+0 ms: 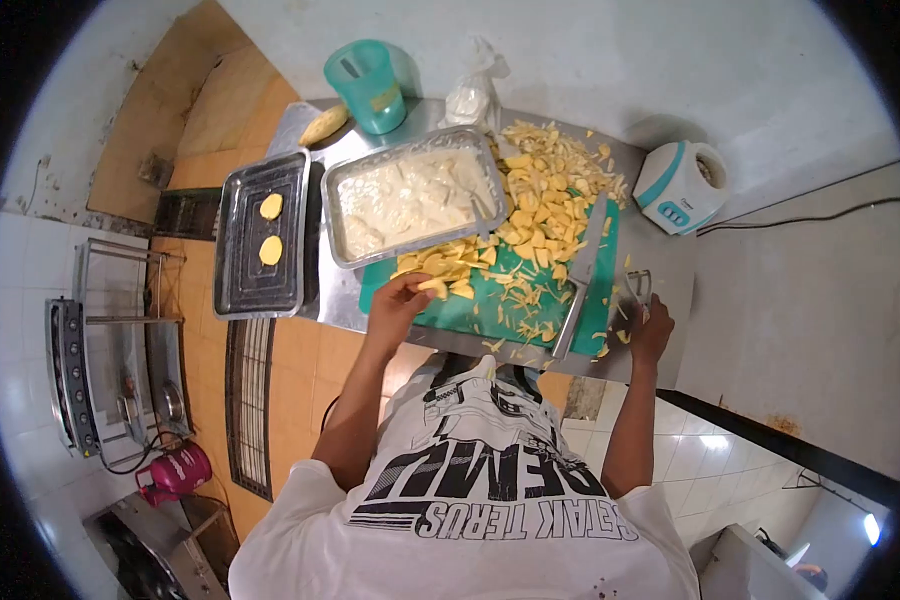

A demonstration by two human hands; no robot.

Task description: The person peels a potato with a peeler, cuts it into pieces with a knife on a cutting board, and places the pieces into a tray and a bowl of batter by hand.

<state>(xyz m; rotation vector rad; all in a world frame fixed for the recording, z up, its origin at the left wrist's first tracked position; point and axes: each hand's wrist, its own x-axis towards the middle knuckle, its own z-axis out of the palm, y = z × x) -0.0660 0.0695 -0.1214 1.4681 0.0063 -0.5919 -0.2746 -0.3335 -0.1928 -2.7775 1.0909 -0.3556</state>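
Observation:
My left hand is at the near left edge of the green cutting board, its fingers closed on a yellow slice beside a pile of slices. At the board's right, my right hand is closed around the handle of a peeler. A large knife lies on the board between my hands. Behind the slices stands a metal tray of pale batter. More yellow pieces and peelings are heaped to its right.
A black tray with two yellow slices sits at the left. Farther back are a green cup, an unpeeled-looking yellow piece and a plastic bag. A white and teal appliance stands at the right.

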